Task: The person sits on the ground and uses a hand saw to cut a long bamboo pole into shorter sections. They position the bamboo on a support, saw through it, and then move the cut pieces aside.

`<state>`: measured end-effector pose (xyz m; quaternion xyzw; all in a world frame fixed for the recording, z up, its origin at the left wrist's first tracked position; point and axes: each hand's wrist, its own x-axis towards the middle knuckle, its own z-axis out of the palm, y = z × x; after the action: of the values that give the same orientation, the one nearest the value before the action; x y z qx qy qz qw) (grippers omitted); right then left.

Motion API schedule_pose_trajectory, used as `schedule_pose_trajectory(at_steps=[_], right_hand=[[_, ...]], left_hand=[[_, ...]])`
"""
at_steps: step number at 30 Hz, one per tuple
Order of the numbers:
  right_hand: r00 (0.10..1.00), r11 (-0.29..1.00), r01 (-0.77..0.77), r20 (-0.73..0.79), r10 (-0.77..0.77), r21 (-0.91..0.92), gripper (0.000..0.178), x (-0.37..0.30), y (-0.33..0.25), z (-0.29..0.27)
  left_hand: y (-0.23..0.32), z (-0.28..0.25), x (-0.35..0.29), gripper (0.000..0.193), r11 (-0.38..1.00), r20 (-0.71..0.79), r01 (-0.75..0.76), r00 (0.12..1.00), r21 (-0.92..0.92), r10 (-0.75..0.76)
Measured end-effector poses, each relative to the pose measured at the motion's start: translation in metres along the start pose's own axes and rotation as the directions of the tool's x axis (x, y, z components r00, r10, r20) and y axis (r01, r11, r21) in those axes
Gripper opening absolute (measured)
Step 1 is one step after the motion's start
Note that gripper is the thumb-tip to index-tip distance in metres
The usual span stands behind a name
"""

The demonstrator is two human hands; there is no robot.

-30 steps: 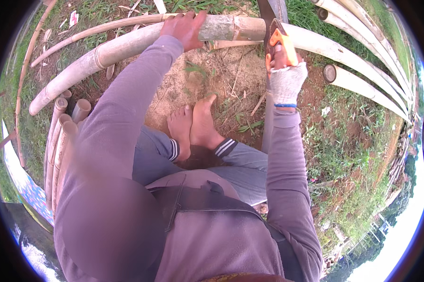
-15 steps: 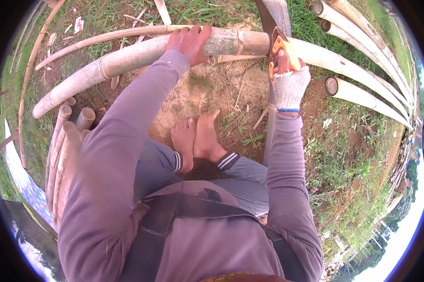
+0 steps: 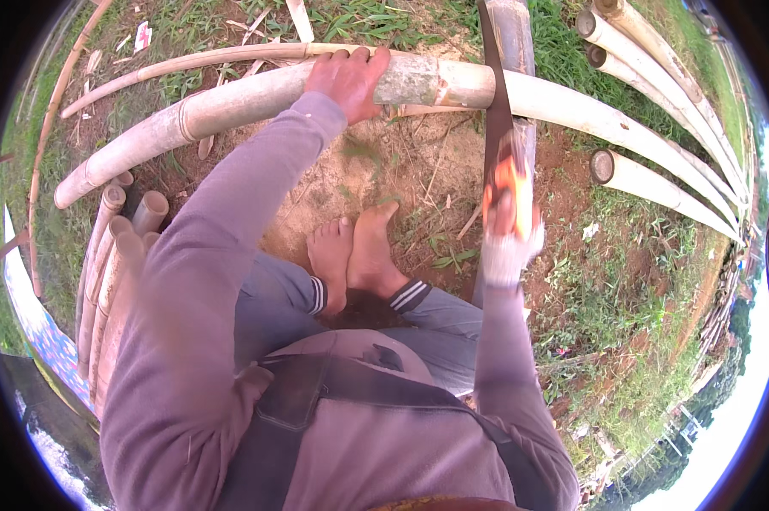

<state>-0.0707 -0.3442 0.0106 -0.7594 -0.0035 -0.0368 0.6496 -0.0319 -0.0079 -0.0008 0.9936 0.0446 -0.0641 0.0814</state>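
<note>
Head view: cut pale bamboo tubes (image 3: 116, 247) lie stacked at left; the left hand (image 3: 348, 78) presses flat on the long pale bamboo pole (image 3: 231, 98) lying crosswise, while the gloved right hand (image 3: 510, 234) grips the orange-handled handsaw (image 3: 497, 111). Steady pressure and straight strokes should keep the cut clean.

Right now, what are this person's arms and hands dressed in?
Both arms are covered to the wrist by loose, long mauve-grey sleeves of soft knit cloth. The left hand is bare, with no glove or ring that shows. The right hand wears a light grey knitted work glove; it is blurred, so finer detail cannot be made out. No watch or band is clear at either wrist.
</note>
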Motion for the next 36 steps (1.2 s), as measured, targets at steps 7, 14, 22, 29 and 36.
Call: schedule_pose_trajectory(at_steps=[7, 14, 22, 29, 36], right_hand=[[0.995, 0.953, 0.089, 0.072, -0.071, -0.289, 0.027, 0.045, -0.037, 0.037], [0.964, 0.958, -0.267, 0.010, 0.267, 0.105, 0.033, -0.142, -0.010, -0.090], [0.996, 0.982, 0.024, 0.090, -0.007, -0.188, 0.032, 0.096, -0.049, 0.063], [0.988, 0.953, 0.106, 0.137, -0.069, -0.284, 0.036, -0.149, 0.003, -0.103], [1.000, 0.985, 0.008, 0.016, -0.005, -0.170, 0.032, 0.044, -0.014, 0.028]], left_hand=[[-0.006, -0.009, -0.005, 0.082, 1.000, -0.026, 0.002, 1.000, -0.015, -0.003], [-0.007, 0.001, -0.003, 0.083, 1.000, -0.039, 0.013, 0.999, -0.025, -0.014], [-0.005, -0.003, 0.003, 0.087, 1.000, -0.078, -0.028, 0.997, 0.013, 0.029], [-0.015, -0.002, -0.005, 0.088, 0.999, -0.032, 0.013, 0.999, 0.034, -0.012], [0.005, 0.000, 0.000, 0.086, 1.000, -0.022, -0.010, 1.000, -0.023, 0.010]])
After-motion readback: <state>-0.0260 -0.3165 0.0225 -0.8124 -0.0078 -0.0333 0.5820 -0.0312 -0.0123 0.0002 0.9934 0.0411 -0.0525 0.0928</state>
